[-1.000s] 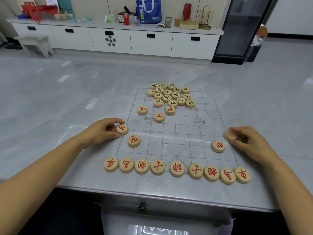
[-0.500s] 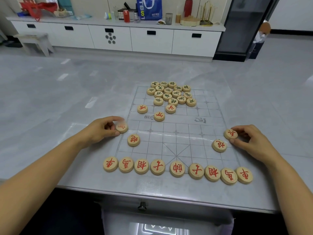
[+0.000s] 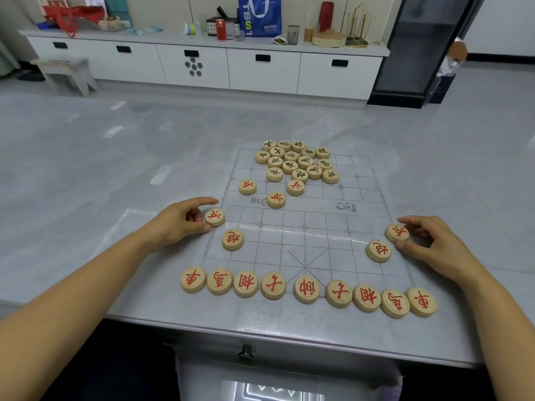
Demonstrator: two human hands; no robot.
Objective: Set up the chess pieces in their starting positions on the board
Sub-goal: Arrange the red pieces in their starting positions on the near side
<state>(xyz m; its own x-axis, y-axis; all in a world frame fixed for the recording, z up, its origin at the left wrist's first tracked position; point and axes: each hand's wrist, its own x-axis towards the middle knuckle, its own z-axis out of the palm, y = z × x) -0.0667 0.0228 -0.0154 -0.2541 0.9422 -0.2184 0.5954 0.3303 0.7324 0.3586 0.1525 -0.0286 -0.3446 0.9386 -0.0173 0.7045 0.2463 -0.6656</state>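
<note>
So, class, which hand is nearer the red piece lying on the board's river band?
Left. The left hand lies down-left of the red piece; the right hand is far across the board.

On my remote feed, a big grey marble-look surface [image 3: 86, 169] fills the fg. Behind it, a long white cabinet [image 3: 260, 73] w/ black handles runs along the beige back wall [image 3: 162, 7]. Its top is cluttered, incl. a blue bag [image 3: 260, 15] and a red can [image 3: 221, 29]. Pale stool [image 3: 63, 70] far left, tall dark glass-front unit [image 3: 419, 44] at right. Grey floor [image 3: 492, 91].
</note>
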